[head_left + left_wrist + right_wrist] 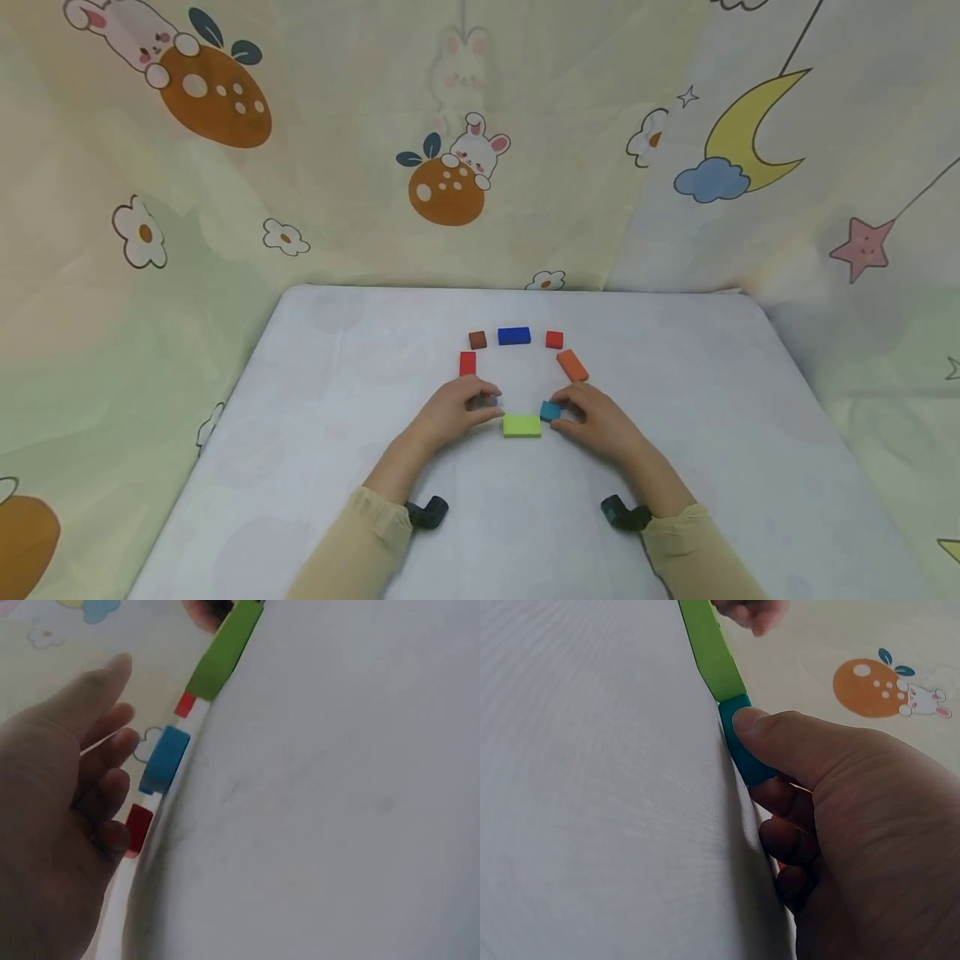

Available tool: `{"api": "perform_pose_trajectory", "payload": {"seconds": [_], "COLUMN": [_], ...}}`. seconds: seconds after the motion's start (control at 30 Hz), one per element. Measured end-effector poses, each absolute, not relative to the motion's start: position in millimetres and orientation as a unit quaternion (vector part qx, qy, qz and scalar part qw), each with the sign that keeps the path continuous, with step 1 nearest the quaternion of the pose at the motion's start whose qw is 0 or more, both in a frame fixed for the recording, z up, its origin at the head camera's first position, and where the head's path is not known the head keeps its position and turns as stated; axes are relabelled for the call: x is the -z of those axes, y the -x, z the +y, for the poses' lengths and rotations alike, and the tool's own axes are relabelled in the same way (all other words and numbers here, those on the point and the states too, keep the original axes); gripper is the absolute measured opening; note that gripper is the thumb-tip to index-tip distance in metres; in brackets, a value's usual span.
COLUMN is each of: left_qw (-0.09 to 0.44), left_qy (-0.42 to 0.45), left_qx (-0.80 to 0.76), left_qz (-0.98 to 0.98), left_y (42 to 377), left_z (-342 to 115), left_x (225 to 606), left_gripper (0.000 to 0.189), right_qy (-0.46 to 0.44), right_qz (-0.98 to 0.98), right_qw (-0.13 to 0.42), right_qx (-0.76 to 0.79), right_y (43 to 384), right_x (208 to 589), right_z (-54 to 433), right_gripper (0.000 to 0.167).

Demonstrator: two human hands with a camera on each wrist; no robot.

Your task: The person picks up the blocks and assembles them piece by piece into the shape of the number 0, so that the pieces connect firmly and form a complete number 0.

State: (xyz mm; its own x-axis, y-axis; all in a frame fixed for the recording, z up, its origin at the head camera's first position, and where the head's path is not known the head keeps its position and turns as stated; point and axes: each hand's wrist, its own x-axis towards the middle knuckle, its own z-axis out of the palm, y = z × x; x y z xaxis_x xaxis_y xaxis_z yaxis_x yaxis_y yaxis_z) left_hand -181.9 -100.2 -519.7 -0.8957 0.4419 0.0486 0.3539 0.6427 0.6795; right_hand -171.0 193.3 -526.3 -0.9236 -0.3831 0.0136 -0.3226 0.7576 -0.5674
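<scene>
Right grip (597, 422) pinches teal block (550, 412); left grip (450, 410) apart; green block (522, 426), long axis sideways.

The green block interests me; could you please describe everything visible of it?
The green block is a bright, lime-toned oblong of uncertain material. It lies flat on the table, its long side running across the head view, between left hand and right hand. Neither hand grips it. Whether the teal block at its right end touches it is unclear.
</scene>
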Motion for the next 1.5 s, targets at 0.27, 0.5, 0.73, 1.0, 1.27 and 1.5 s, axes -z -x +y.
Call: {"api": "perform_pose_trajectory", "payload": {"seconds": [0.27,0.5,0.73,1.0,1.27,1.5], "left_qw": [0.052,0.068,0.035,0.033,0.011,0.028], "left_qy": [-0.186,-0.257,-0.306,-0.291,-0.273,-0.247], "left_qx": [-0.33,-0.257,-0.228,-0.222,-0.231,-0.251], "left_qz": [0.924,0.929,0.924,0.93,0.934,0.936], "left_y": [214.7,222.5,222.6,221.1,212.4,199.1], "left_z": [-108.2,-112.8,-114.7,-113.5,-111.3,-112.1], "left_x": [506.4,507.8,511.7,515.6,513.6,511.7], "left_gripper": [0.042,0.044,0.033,0.033,0.033,0.034], "right_qy": [0.182,0.189,0.197,0.189,0.179,0.182], "right_qz": [0.935,0.934,0.934,0.933,0.935,0.936], "right_qw": [0.052,0.047,0.041,0.05,0.056,0.059], "right_qx": [0.299,0.299,0.296,0.303,0.3,0.296], "right_y": [169.5,169.4,171.7,170.3,169.9,173.1], "right_x": [525.2,526.7,527.9,526.7,525.5,528.0], "right_z": [194.3,194.8,196.0,195.3,194.8,194.5], "right_gripper": [0.032,0.033,0.032,0.032,0.031,0.032]}}
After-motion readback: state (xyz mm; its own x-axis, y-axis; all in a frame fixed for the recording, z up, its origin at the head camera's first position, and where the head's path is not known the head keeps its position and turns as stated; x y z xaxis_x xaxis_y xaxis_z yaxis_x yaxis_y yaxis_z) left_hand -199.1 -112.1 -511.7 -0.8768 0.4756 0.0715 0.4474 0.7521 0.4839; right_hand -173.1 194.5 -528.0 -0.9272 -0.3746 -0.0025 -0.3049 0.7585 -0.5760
